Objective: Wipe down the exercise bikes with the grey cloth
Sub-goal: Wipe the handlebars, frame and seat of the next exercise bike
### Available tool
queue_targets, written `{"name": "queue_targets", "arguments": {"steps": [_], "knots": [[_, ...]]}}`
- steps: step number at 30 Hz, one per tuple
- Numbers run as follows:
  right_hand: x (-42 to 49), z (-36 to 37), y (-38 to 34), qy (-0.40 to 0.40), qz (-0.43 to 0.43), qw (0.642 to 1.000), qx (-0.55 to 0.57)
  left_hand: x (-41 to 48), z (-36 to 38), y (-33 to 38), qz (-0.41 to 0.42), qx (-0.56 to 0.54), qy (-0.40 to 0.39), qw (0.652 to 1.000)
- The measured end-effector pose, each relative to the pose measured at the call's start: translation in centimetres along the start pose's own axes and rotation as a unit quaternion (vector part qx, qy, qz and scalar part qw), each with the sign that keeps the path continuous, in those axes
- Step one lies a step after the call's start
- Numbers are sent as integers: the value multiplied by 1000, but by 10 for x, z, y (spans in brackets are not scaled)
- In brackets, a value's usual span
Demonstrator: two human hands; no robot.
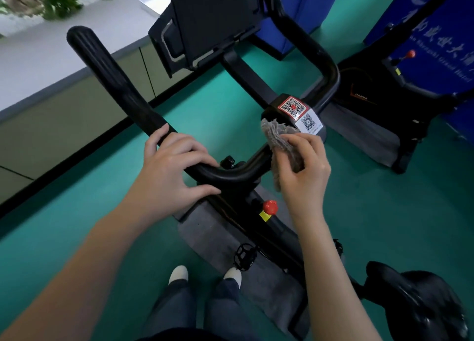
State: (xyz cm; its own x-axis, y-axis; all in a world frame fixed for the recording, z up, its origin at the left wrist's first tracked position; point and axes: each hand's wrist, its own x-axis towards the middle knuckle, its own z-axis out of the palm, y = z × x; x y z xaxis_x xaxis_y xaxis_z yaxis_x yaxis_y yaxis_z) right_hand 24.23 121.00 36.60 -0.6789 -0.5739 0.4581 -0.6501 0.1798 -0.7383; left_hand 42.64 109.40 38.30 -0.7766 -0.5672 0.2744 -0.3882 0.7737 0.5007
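A black exercise bike's handlebar (115,84) curves across the middle of the view, below its dark screen (213,20). My left hand (174,168) grips the left bend of the bar, fingers over the top and thumb underneath. My right hand (305,168) holds the bunched grey cloth (278,138) against the bar just below the centre block with two QR stickers (300,113). The cloth wraps the bar where it meets that block.
A red knob (270,207) sits on the frame below the bar, with a pedal (245,256) and the saddle (420,299) lower down. A second bike (369,94) stands at the right by blue padded panels (436,45). Green floor all round; a grey ledge at left.
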Motion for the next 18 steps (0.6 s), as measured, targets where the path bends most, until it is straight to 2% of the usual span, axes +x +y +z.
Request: {"name": "queue_targets", "arguments": {"steps": [5, 9, 13, 18], "knots": [[-8, 5, 13, 83, 14, 996, 6, 0, 1, 1, -6, 2, 1, 1000], [-30, 14, 22, 137, 79, 986, 49, -1, 0, 3, -11, -1, 3, 1000], [-33, 26, 16, 144, 176, 964, 136, -2, -1, 7, -18, 4, 1, 1000], [-55, 33, 0, 126, 223, 943, 211, -2, -2, 9, -20, 14, -9, 1000]]}}
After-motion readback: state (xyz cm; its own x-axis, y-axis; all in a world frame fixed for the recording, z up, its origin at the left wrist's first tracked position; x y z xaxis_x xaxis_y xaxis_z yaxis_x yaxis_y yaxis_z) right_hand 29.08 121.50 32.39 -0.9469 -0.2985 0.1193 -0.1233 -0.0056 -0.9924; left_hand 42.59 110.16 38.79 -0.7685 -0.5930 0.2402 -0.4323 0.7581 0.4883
